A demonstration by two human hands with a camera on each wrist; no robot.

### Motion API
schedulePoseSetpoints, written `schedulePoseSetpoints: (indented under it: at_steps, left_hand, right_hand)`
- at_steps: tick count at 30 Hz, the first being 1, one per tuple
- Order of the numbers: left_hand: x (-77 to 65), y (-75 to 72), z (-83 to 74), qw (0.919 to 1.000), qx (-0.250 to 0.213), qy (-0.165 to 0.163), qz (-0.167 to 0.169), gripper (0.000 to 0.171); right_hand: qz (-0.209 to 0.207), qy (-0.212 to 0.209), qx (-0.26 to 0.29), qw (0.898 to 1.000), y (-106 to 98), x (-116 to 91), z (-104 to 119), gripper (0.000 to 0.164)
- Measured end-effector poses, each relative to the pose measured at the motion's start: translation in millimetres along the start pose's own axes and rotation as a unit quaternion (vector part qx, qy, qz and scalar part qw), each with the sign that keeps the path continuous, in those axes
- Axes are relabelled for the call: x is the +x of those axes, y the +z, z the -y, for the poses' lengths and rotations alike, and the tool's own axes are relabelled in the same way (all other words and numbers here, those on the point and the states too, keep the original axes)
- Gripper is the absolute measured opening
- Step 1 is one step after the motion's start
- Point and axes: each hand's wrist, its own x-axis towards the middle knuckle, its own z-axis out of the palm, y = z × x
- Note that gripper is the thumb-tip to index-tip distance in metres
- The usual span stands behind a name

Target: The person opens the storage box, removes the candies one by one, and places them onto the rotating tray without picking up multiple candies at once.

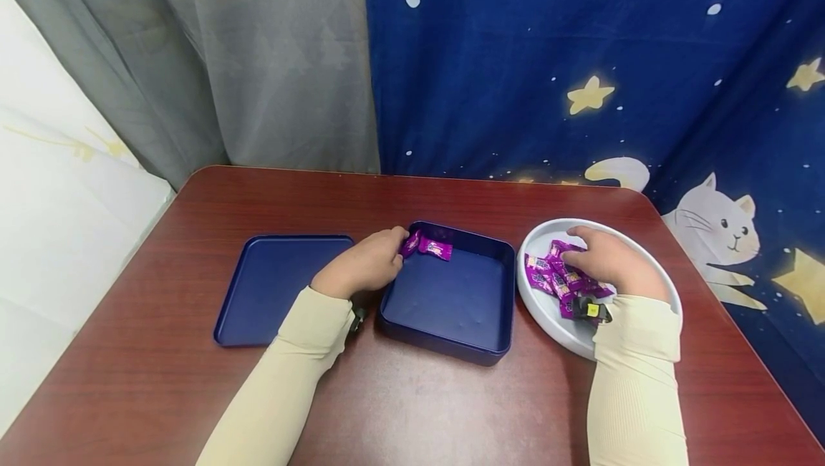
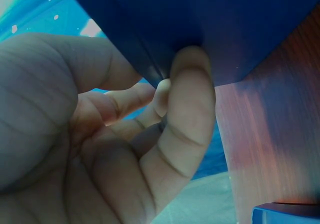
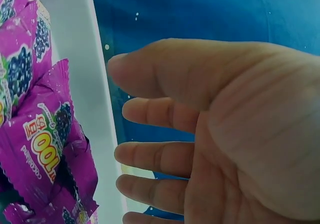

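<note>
A dark blue square box (image 1: pixel 454 294) with no lid on it stands in the middle of the table. Two purple-wrapped candies (image 1: pixel 435 248) lie in its far left corner. My left hand (image 1: pixel 367 263) grips the box's wall near that corner; in the left wrist view its fingers (image 2: pixel 192 104) curl against the blue side, while the thumb tip is hidden behind the wall. To the right, a white round tray (image 1: pixel 559 330) holds several purple candies (image 1: pixel 548 276) with grapes printed on the wrappers. My right hand (image 3: pixel 210 129) hovers over them, fingers loosely extended, holding nothing.
A flat dark blue lid (image 1: pixel 277 287) lies on the reddish-brown table (image 1: pixel 425 409), left of the box and beside my left forearm. Behind the table's far edge hang a grey curtain (image 1: pixel 290 58) and a blue star-patterned curtain (image 1: pixel 490 65).
</note>
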Motion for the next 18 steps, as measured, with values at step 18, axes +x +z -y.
schedulePoseSetpoints:
  at_steps: [18]
  left_hand:
    - [-0.3,1.2,0.5,0.9999,-0.006,-0.009,0.002,0.044]
  right_hand:
    - [-0.009,-0.013,-0.002,1.0,0,0,16,0.069]
